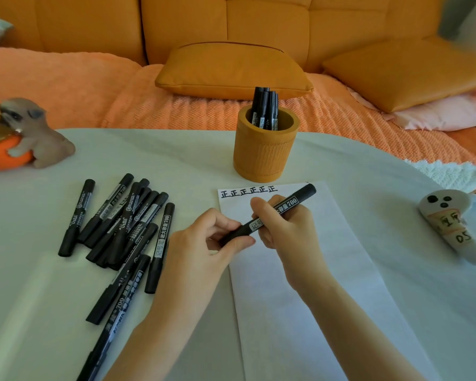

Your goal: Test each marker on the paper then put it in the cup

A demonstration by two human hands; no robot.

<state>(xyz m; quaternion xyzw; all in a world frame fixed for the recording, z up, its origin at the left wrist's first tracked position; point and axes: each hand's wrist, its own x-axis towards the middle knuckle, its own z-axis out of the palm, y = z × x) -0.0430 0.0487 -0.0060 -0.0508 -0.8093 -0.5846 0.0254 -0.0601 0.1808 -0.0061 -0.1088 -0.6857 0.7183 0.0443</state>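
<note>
A black marker (294, 202) lies slanted above the white paper (300, 284), held at both ends. My left hand (204, 243) pinches its capped lower end. My right hand (283, 229) grips the barrel. The paper carries a row of black characters (249, 192) along its top edge. Behind the paper stands an orange cup (264, 152) with several black markers (265, 108) upright in it. A pile of several black markers (127, 224) lies on the table left of my left hand.
The white table (368, 166) has a dog figurine with an orange bowl (25, 136) at its far left and a grey ghost-shaped figure (451, 226) at its right. An orange sofa with cushions (231, 70) runs behind the table.
</note>
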